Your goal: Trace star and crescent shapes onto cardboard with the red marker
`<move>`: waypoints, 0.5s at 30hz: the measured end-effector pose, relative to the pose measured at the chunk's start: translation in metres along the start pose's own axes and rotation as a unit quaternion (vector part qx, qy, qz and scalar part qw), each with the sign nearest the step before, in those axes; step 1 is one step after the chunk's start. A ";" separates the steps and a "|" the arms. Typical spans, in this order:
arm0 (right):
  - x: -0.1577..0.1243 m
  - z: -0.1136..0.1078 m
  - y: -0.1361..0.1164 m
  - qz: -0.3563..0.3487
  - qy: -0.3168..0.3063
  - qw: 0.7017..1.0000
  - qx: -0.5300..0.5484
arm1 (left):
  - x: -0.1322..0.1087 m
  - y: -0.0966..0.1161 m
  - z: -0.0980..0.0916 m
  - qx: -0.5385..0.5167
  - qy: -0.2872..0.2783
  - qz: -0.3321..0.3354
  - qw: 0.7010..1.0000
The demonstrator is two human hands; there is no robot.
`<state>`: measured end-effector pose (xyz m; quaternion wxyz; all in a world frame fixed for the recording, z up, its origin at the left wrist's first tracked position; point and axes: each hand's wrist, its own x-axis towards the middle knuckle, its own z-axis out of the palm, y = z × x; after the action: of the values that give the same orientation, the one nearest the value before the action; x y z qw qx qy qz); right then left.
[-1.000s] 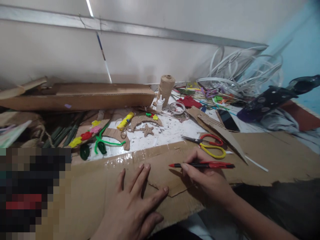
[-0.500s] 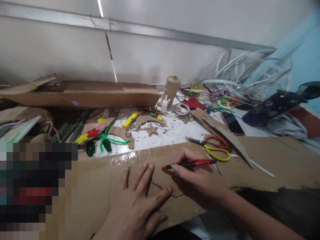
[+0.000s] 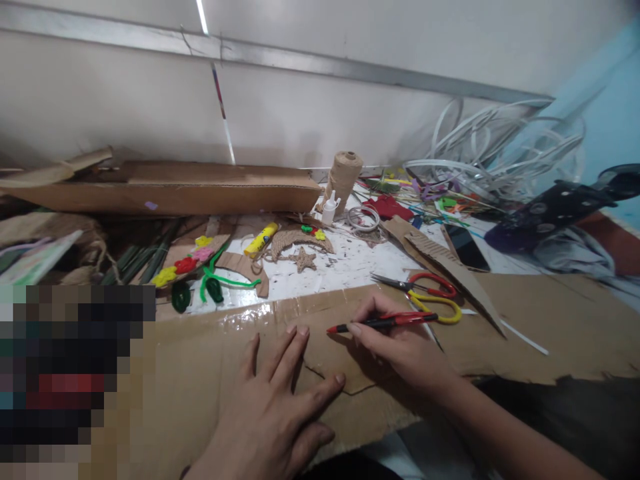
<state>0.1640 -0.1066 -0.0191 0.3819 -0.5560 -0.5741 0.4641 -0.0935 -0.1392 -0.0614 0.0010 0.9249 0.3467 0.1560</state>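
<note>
My left hand (image 3: 280, 400) lies flat with its fingers spread on a brown cardboard sheet (image 3: 195, 373). In my right hand (image 3: 395, 340) is a red and black pen (image 3: 383, 322), its red tip pointing left, close to the cardboard; whether it touches cannot be made out. A dark curved line runs on the cardboard between the two hands. Just past my right hand lie scissors (image 3: 433, 300) with one red and one yellow handle. A narrow cardboard strip (image 3: 445, 267) rests beside them.
Behind the sheet are a twine-wrapped star (image 3: 303, 259), a yellow glue stick (image 3: 261, 240), a white glue bottle (image 3: 330, 209) and a twine spool (image 3: 345, 175). A long cardboard piece (image 3: 225, 197) stands along the wall. White coiled strips (image 3: 475, 150) and a phone (image 3: 467, 247) are at right.
The pen and my right hand have shifted slightly to the right and up, with the pen's tip a little higher. My left hand stays in place.
</note>
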 end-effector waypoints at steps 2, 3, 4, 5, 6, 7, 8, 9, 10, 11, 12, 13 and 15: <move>0.000 0.002 -0.003 0.003 -0.001 1.000 -0.006 | 0.000 0.001 0.000 0.013 -0.004 0.003 1.000; 0.000 0.002 -0.004 0.005 -0.003 1.000 -0.009 | 0.000 0.001 0.001 0.018 -0.003 0.006 1.000; 0.000 0.003 -0.004 0.007 -0.007 1.000 -0.010 | -0.001 0.001 0.001 0.022 -0.001 0.007 1.000; 0.000 0.003 -0.005 0.008 -0.013 1.000 -0.012 | -0.001 0.002 0.002 0.025 -0.001 0.007 1.000; 0.000 0.004 -0.005 0.007 -0.015 1.000 -0.013 | -0.001 0.002 0.002 0.027 -0.001 0.006 1.000; 0.000 0.004 -0.006 0.005 -0.018 1.000 -0.015 | -0.001 0.002 0.003 0.028 0.000 0.006 1.000; 0.000 0.005 -0.006 0.002 -0.018 1.000 -0.018 | -0.001 0.002 0.003 0.029 -0.001 0.006 1.000; 0.000 0.005 -0.007 0.000 -0.016 1.000 -0.019 | -0.001 0.002 0.003 0.028 -0.001 0.006 1.000; 0.000 0.006 -0.008 0.000 -0.016 1.000 -0.021 | -0.001 0.002 0.003 0.026 0.000 0.006 1.000; 0.000 0.006 -0.008 0.003 -0.018 1.000 -0.022 | -0.001 0.002 0.003 0.023 0.000 0.006 1.000; 0.000 0.006 -0.009 0.007 -0.023 0.999 -0.022 | -0.001 0.002 0.003 0.020 -0.002 0.005 1.000; -0.001 0.007 -0.009 0.012 -0.027 0.999 -0.022 | 0.000 0.001 0.002 0.018 -0.005 0.004 1.000; -0.001 0.007 -0.010 0.015 -0.031 0.999 -0.021 | 0.001 0.001 0.001 0.016 -0.011 0.004 1.000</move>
<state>0.1547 -0.1074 -0.0114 0.3450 -0.5577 -0.5873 0.4743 -0.0921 -0.1395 -0.0620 -0.0108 0.9278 0.3454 0.1406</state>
